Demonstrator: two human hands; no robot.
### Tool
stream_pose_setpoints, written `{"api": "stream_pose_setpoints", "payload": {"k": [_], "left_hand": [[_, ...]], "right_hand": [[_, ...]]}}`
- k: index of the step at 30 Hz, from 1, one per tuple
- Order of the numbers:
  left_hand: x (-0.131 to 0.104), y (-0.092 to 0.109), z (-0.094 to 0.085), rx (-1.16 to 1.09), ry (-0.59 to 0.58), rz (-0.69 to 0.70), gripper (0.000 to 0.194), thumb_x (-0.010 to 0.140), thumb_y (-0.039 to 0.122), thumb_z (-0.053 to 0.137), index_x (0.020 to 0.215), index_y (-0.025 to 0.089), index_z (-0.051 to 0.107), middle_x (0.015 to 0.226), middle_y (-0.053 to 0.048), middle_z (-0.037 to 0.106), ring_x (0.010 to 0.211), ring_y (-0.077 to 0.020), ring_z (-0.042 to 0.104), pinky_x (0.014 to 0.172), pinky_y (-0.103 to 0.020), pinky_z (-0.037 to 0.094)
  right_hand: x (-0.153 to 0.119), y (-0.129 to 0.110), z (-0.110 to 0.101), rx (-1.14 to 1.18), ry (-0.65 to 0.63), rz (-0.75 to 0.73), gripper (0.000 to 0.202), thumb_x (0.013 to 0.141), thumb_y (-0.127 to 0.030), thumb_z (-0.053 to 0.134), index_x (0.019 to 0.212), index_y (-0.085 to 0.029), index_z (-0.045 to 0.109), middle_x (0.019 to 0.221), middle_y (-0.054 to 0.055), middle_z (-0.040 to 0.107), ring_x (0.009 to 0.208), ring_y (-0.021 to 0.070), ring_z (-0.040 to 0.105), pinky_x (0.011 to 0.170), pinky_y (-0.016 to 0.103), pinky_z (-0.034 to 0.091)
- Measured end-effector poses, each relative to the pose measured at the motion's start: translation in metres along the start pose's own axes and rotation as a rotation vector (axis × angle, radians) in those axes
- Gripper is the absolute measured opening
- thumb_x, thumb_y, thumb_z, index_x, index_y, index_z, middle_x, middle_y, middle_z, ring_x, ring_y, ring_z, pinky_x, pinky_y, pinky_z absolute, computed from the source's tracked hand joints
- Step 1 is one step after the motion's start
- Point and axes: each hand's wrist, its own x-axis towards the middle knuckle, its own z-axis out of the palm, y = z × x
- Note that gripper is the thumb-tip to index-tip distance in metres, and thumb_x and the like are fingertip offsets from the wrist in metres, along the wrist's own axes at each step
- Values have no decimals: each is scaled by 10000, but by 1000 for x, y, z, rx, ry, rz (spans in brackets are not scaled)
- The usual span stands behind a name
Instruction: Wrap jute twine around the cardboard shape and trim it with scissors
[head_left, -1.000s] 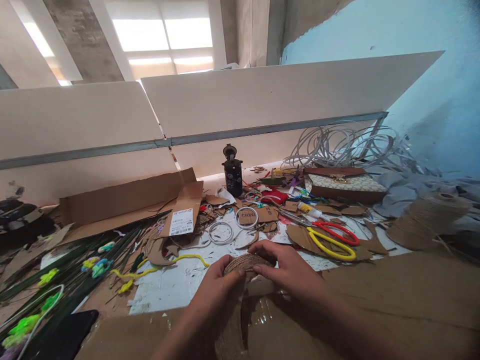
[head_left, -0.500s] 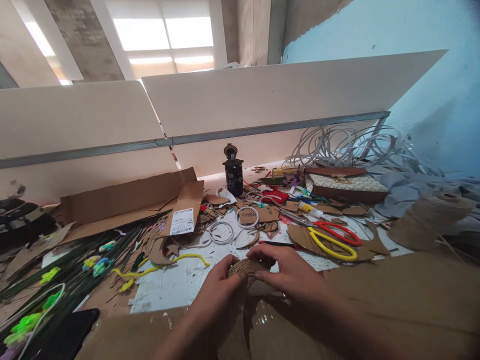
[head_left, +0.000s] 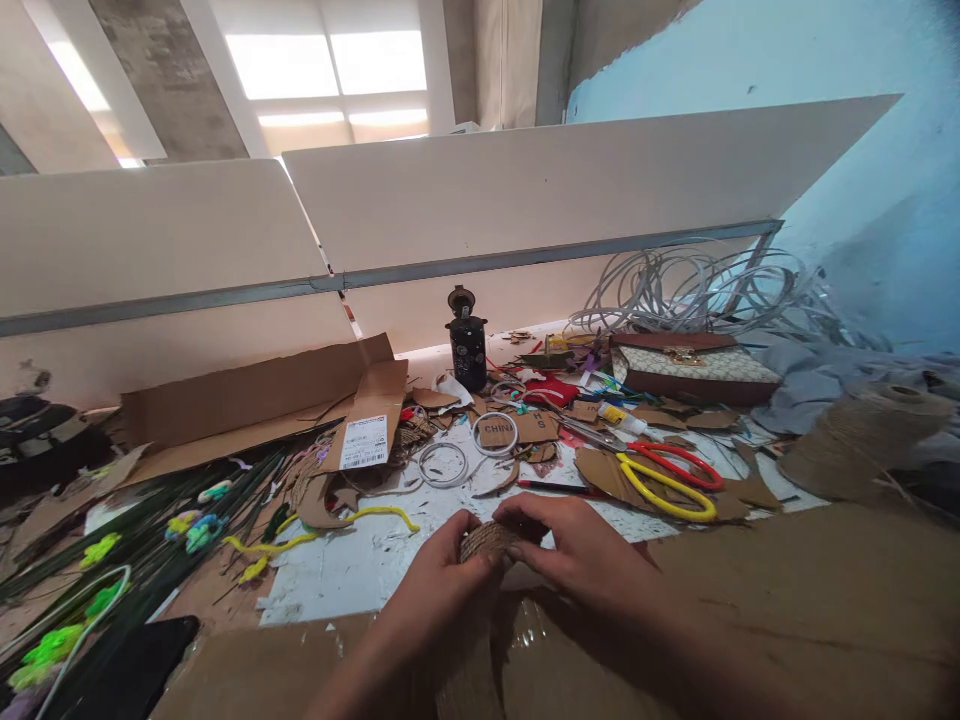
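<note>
Between my two hands is a curved piece wound with brown twine [head_left: 486, 541], its wound end facing up. My left hand [head_left: 439, 565] grips its left side, with the thumb along the near face. My right hand [head_left: 566, 540] pinches the right side, fingers bent over the top and thumb at the winding. A plain brown strip [head_left: 469, 650] runs down below the hands toward me; its lower part lies in shadow. Just beyond my right hand lies a dark pen-like stick [head_left: 555, 488].
Scissors with red and yellow handles [head_left: 667, 485] lie on cardboard to the right, before a large twine spool [head_left: 862, 440]. Two white rings [head_left: 442, 467], a black bottle [head_left: 469, 352] and a handbag [head_left: 694, 370] stand or lie farther back. Yellow pipe cleaner [head_left: 382, 513] and a cardboard box [head_left: 255, 400] are leftward.
My hands keep hold of the twine-wound piece and have shifted very slightly. More of the wound surface shows between the thumbs. Everything else stays in place.
</note>
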Motion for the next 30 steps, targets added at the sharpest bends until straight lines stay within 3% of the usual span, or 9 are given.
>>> {"api": "stream_pose_setpoints", "payload": {"k": [6, 13, 17, 23, 30], "left_hand": [[-1, 4, 1, 163, 22, 76, 251, 794, 375, 728, 931, 187, 633, 803, 16, 646, 758, -173, 568, 655, -243, 430], [0, 4, 0, 65, 44, 34, 201, 766, 317, 687, 893, 182, 611, 734, 25, 611, 650, -142, 526, 576, -228, 376], [1, 9, -1, 2, 58, 38, 245, 705, 330, 720, 849, 176, 594, 726, 18, 615, 639, -138, 535, 574, -226, 374], [-2, 14, 3, 0, 68, -9, 251, 674, 330, 702, 827, 181, 569, 627, 50, 551, 547, -112, 464, 506, -216, 303], [-1, 3, 0, -82, 38, -1, 279, 713, 330, 740, 895, 176, 596, 749, 3, 623, 633, -139, 547, 567, -222, 370]], "right_hand": [[-1, -2, 2, 40, -11, 17, 212, 855, -127, 617, 1023, -219, 708, 997, 26, 749, 914, 203, 667, 793, 276, 457], [3, 5, -3, 115, 17, 55, 268, 902, -227, 607, 1151, -234, 703, 1121, 42, 759, 1013, 230, 685, 858, 315, 481], [4, 5, -9, 159, 4, 98, 279, 866, -241, 652, 1141, -223, 698, 1062, 39, 765, 934, 220, 694, 797, 301, 493], [4, 4, -5, 182, -32, 52, 259, 799, -163, 672, 1051, -212, 709, 994, 18, 743, 888, 199, 663, 765, 276, 463], [6, 11, 0, 395, -69, 159, 246, 788, -232, 687, 1027, -177, 673, 905, 29, 699, 795, 183, 601, 666, 264, 423]]}}
